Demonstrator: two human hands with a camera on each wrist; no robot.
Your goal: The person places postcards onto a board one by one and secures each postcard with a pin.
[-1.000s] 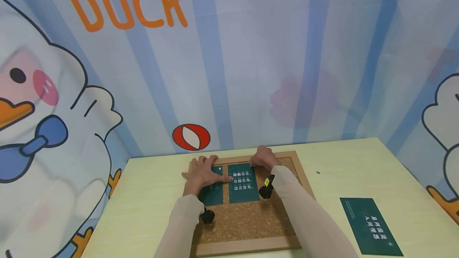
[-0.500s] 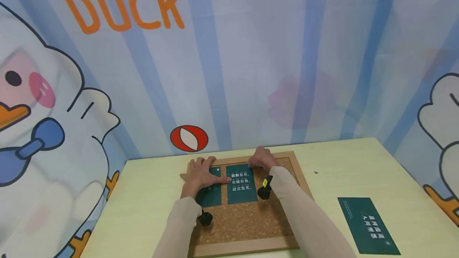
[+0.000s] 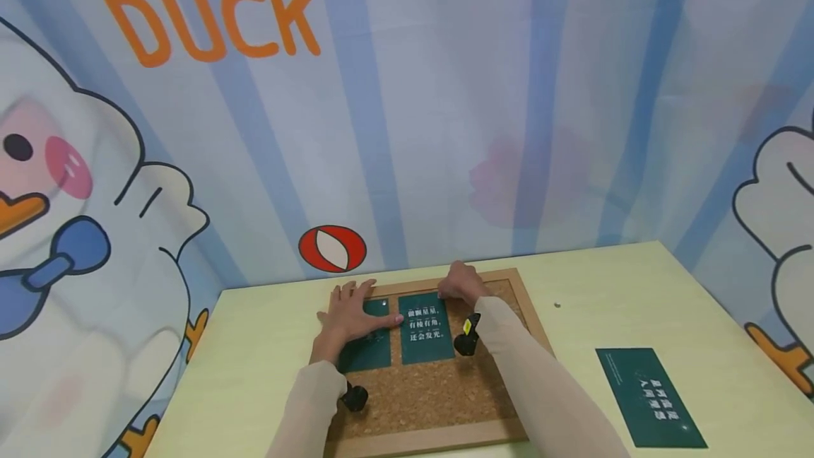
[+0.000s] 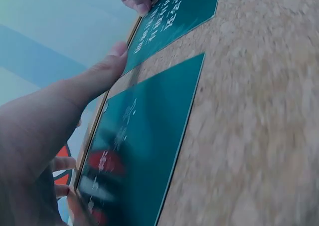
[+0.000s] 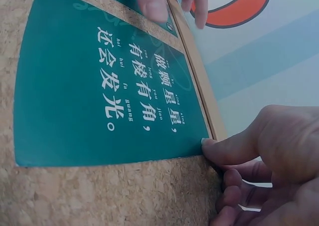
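Note:
A dark green card [image 3: 422,338] with white Chinese characters lies on a wood-framed cork board [image 3: 439,398]. At the card's upper right corner is my right hand [image 3: 462,281]; in the right wrist view its thumb sits on that corner above curled fingers. Whatever is under the thumb is hidden. My left hand [image 3: 348,315] spreads over a second green card [image 3: 372,352], its thumb reaching to the first card's left edge. A small silver pin [image 3: 384,302] shows at the second card's upper right corner; the left hand covers part of that card.
A third green card [image 3: 649,398] lies on the pale table [image 3: 267,359], right of the board. One tiny metallic piece [image 3: 557,305] lies beyond the board's right edge. Behind the table hangs a printed curtain [image 3: 420,104].
My left wrist has swung slightly left and nearer, uncovering more of the left card, while its thumb stays at the middle card's edge. The right hand holds its place; the head view has shifted slightly.

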